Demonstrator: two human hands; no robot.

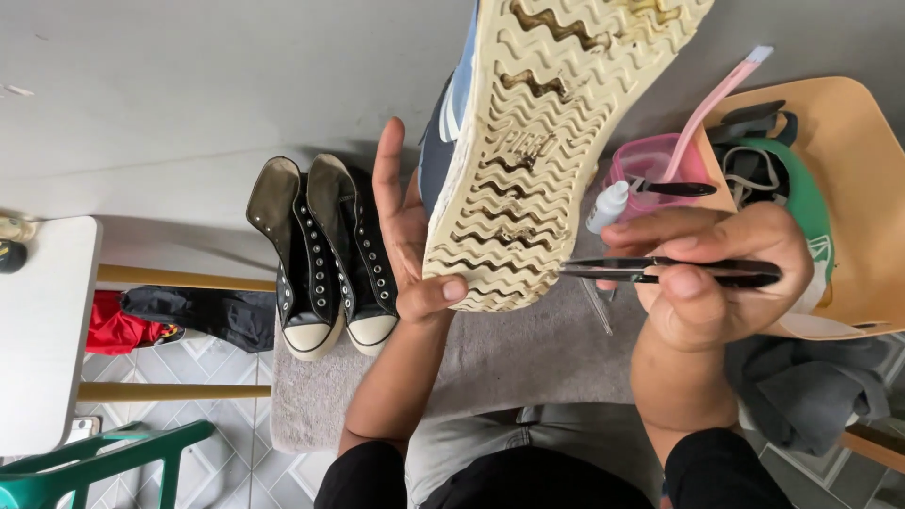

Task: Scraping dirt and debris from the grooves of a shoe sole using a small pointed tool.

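Note:
My left hand (pixel 407 236) holds a blue shoe upside down, thumb pressed on the heel of its cream wavy-tread sole (pixel 542 123). Dark dirt sits in several grooves of the tread. My right hand (pixel 707 273) grips a thin black pointed tool (pixel 660 272), its tip touching the sole's right edge near the heel. Both forearms rise from my lap at the bottom of the view.
A pair of black high-top sneakers (pixel 325 254) stands on a grey mat (pixel 528 358) to the left. A pink tub (pixel 655 170) with a pink-handled brush and a small white bottle (pixel 608 207) sits behind. A tan chair (pixel 848 188) holds a green item; a white table (pixel 42 330) is at left.

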